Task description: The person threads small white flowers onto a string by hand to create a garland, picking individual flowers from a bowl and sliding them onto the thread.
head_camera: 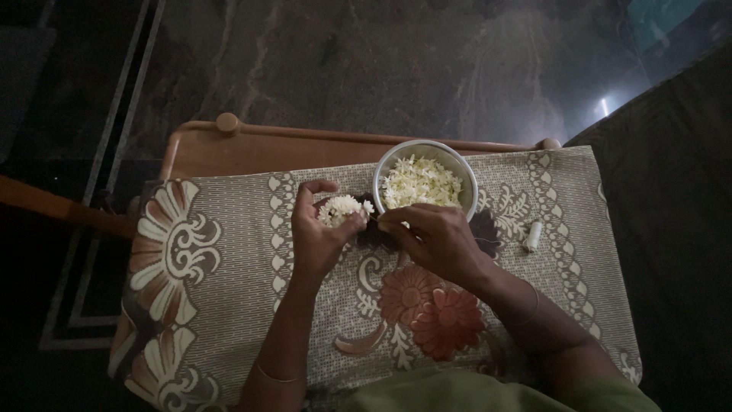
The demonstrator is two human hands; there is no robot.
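The left hand [316, 233] closes its grip around a small cluster of white flowers [343, 207], held just above the patterned cloth [229, 259] on the table [229, 149]. The right hand [435, 238] pinches its fingertips together just right of the cluster, apparently on a thread, too fine to confirm. The steel bowl [467, 177] of loose blossoms sits immediately beyond the right hand, which is nearer it. A small white spool [532, 236] lies farther right.

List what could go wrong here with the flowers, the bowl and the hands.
1. The bowl of flowers sits near the table's far edge; a nudge from the right hand might tip it.
2. The flower bunch in the left hand could shed blossoms.
3. Dim light makes slips likelier.
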